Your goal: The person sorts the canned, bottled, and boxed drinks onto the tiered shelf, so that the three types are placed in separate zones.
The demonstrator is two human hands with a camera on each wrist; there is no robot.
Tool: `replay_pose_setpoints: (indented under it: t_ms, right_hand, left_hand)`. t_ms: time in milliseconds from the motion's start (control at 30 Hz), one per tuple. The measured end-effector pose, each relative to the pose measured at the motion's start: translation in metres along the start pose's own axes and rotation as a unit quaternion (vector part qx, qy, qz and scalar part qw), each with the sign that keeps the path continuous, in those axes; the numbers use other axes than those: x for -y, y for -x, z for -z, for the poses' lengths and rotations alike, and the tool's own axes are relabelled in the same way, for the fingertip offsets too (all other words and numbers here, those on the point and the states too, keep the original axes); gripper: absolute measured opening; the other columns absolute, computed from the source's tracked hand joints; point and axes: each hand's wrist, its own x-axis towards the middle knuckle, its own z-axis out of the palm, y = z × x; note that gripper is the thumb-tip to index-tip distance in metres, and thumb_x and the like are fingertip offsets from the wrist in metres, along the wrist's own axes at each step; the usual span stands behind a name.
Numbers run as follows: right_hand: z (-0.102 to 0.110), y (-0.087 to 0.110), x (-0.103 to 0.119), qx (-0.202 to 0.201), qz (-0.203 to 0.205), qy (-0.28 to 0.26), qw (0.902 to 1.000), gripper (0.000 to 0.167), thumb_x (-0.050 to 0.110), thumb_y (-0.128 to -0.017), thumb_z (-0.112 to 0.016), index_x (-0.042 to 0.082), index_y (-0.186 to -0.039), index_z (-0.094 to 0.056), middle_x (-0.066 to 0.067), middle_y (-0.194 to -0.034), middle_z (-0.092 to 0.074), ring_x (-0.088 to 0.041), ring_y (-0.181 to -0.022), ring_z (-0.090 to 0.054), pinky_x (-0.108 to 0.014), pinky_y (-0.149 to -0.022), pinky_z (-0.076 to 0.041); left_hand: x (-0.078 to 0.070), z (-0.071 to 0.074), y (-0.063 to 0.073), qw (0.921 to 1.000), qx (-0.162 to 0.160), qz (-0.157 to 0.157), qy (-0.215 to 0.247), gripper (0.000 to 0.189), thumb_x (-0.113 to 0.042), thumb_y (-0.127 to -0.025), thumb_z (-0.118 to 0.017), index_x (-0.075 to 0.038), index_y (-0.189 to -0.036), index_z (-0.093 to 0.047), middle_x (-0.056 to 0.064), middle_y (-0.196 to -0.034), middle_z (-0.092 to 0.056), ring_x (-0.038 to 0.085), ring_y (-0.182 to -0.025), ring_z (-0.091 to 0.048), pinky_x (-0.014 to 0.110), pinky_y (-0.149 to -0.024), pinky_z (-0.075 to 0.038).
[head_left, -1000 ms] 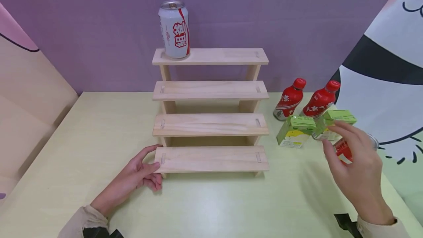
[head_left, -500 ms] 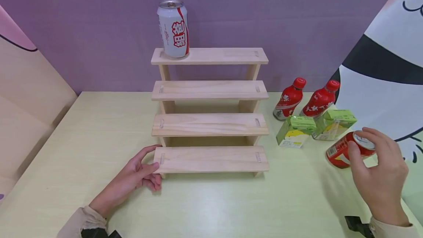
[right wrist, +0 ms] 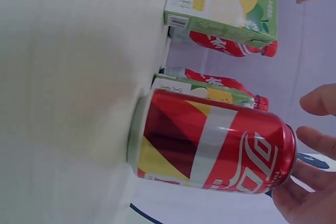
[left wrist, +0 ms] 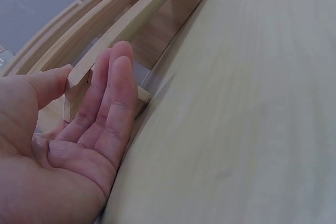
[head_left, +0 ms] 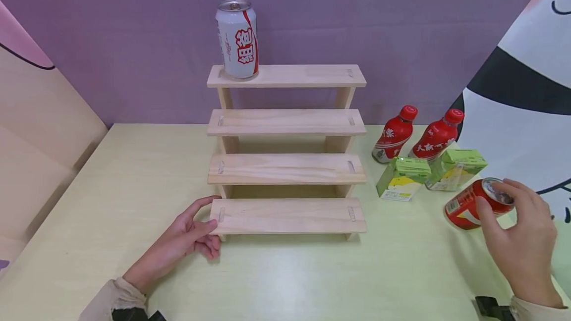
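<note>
On the pale table (head_left: 285,281), two bottles (head_left: 393,135), two cartons (head_left: 403,178), a red can (head_left: 468,209) and a wooden rack (head_left: 287,170).

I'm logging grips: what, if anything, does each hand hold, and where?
Left hand: the rack, by the left end of its bottom shelf. Right hand: nothing, though near the red can.

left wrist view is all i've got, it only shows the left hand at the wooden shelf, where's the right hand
Observer: In the head view, the right hand is beside the top of a red can, on the right side of the table.
Operator: is it gripping that
Observer: The right wrist view shows a gap between the thumb and the can; I can't tell whether the other fingers touch it.
Operator: what stands closest to it
Observer: A green carton, just behind the can in the head view.
</note>
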Motion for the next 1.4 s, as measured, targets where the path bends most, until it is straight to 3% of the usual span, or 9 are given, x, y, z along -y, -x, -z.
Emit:
replay_pose_setpoints:
  t_ms: [300, 433, 733, 933, 1133, 1200, 1267, 1400]
  right_hand:
    - [0.005, 0.004, -0.008, 0.06, -0.074, 0.042, 0.9945, 0.052, 0.005, -0.094, -0.061, -0.008, -0.141, -0.043, -0.02, -0.161, -0.022, -0.038, -0.149, -0.015, -0.073, -0.107, -0.027]
    - [0.004, 0.005, -0.013, 0.088, -0.088, 0.047, 0.9911, 0.058, 0.007, -0.095, -0.061, -0.007, -0.145, -0.036, -0.025, -0.159, -0.021, -0.046, -0.146, -0.019, -0.073, -0.108, -0.025]
    - [0.002, 0.007, -0.016, 0.105, -0.09, 0.058, 0.9887, 0.066, 0.005, -0.094, -0.065, -0.005, -0.149, -0.03, -0.034, -0.143, -0.036, -0.049, -0.128, -0.035, -0.071, -0.1, -0.039]
    - [0.003, 0.006, -0.016, 0.102, -0.088, 0.066, 0.9887, 0.067, 0.011, -0.095, -0.067, -0.003, -0.149, -0.031, -0.031, -0.142, -0.039, -0.046, -0.127, -0.037, -0.054, -0.104, -0.043]
    - [-0.001, 0.0, -0.015, 0.102, -0.087, 0.063, 0.989, 0.068, 0.014, -0.095, -0.069, 0.0, -0.15, -0.031, -0.028, -0.143, -0.039, -0.043, -0.128, -0.037, -0.047, -0.095, -0.049]
    - [-0.002, -0.002, -0.015, 0.105, -0.085, 0.054, 0.9893, 0.069, 0.015, -0.095, -0.069, 0.001, -0.15, -0.031, -0.028, -0.142, -0.04, -0.043, -0.128, -0.038, -0.032, -0.088, -0.048]
    - [-0.003, -0.004, -0.016, 0.113, -0.089, 0.04, 0.9887, 0.07, 0.017, -0.095, -0.069, 0.002, -0.151, -0.03, -0.029, -0.142, -0.041, -0.044, -0.126, -0.039, -0.016, -0.077, -0.042]
    - [-0.004, -0.005, -0.016, 0.128, -0.104, 0.015, 0.9862, 0.073, 0.018, -0.095, -0.069, 0.003, -0.152, -0.026, -0.03, -0.141, -0.042, -0.045, -0.118, -0.043, 0.0, -0.06, -0.024]
  left_hand:
    - [0.006, -0.006, 0.001, 0.9999, -0.001, 0.01, 0.011, 0.058, -0.016, -0.107, -0.048, -0.015, -0.155, -0.014, 0.014, -0.085, -0.072, 0.026, -0.075, -0.071, 0.042, -0.07, -0.061]
    - [0.007, -0.008, 0.001, 0.9998, -0.004, 0.016, 0.013, 0.06, -0.017, -0.107, -0.048, -0.015, -0.155, -0.013, 0.014, -0.085, -0.072, 0.026, -0.075, -0.071, 0.042, -0.07, -0.061]
    - [0.009, -0.01, 0.004, 0.9998, -0.005, 0.016, 0.008, 0.06, -0.018, -0.106, -0.049, -0.016, -0.155, -0.014, 0.018, -0.086, -0.071, 0.028, -0.076, -0.071, 0.044, -0.071, -0.061]
    - [0.009, -0.009, 0.002, 0.9999, 0.004, 0.009, 0.008, 0.056, -0.016, -0.107, -0.048, -0.017, -0.154, -0.019, 0.018, -0.085, -0.071, 0.028, -0.076, -0.071, 0.045, -0.07, -0.061]
    - [0.004, -0.004, 0.001, 1.0, 0.001, -0.003, -0.003, 0.054, -0.014, -0.107, -0.047, -0.017, -0.154, -0.021, 0.02, -0.085, -0.07, 0.029, -0.075, -0.071, 0.046, -0.069, -0.061]
    - [0.002, -0.002, 0.0, 1.0, 0.0, -0.005, -0.006, 0.054, -0.014, -0.107, -0.047, -0.017, -0.154, -0.021, 0.019, -0.084, -0.07, 0.029, -0.075, -0.071, 0.045, -0.069, -0.061]
    - [0.0, -0.001, 0.0, 1.0, 0.0, -0.007, -0.006, 0.054, -0.013, -0.107, -0.048, -0.016, -0.153, -0.021, 0.017, -0.084, -0.071, 0.028, -0.075, -0.071, 0.045, -0.069, -0.061]
    - [0.0, 0.0, -0.001, 1.0, 0.002, -0.008, -0.004, 0.054, -0.013, -0.107, -0.048, -0.015, -0.153, -0.021, 0.017, -0.084, -0.071, 0.028, -0.075, -0.071, 0.044, -0.068, -0.061]
